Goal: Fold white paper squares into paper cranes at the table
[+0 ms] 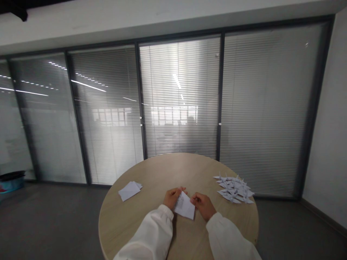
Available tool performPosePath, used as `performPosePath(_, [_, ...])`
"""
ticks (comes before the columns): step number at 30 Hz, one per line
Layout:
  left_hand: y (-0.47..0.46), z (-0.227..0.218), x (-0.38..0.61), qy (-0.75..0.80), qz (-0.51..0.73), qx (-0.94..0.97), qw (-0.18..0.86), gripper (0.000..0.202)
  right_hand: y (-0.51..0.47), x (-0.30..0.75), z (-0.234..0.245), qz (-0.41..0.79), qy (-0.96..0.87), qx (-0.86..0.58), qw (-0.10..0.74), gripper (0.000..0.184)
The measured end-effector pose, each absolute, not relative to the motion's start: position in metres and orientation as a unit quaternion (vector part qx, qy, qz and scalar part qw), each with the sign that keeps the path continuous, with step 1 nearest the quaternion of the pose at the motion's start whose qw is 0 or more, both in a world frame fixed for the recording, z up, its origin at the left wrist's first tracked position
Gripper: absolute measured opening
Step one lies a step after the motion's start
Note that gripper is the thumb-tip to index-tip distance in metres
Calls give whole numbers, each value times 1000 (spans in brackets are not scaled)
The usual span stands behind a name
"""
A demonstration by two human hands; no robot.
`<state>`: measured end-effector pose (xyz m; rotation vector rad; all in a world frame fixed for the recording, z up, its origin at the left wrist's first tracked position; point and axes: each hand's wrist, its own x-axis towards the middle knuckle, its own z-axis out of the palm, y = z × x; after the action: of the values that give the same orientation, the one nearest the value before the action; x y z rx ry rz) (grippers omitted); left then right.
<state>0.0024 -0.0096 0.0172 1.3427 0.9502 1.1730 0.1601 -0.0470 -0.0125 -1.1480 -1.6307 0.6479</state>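
A small white sheet of paper [185, 207] with printed lines is held just above the round wooden table [151, 224]. My left hand [172, 197] pinches its upper left edge with closed fingers. My right hand [203, 205] grips its right edge, fingers curled. Both arms wear white sleeves.
A small stack of white paper squares [129, 190] lies to the left on the table. A heap of several folded white paper cranes [235, 189] lies at the right. Glass partitions with blinds stand behind. A dark bin [12, 180] sits on the floor at far left.
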Motion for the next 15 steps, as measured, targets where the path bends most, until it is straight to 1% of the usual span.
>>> performPosePath(3, [-6,15,-1,394,512,564,515,44,-46,160,-13,270,-666,-487,496,23])
performPosePath(10, [-3,14,-5,371,543,531,534,40,-50,160,-6,280,-656,-497,494,25])
performPosePath(15, [-5,17,-5,358,533,538,546,39,-49,163,-7,230,-665,-496,508,23])
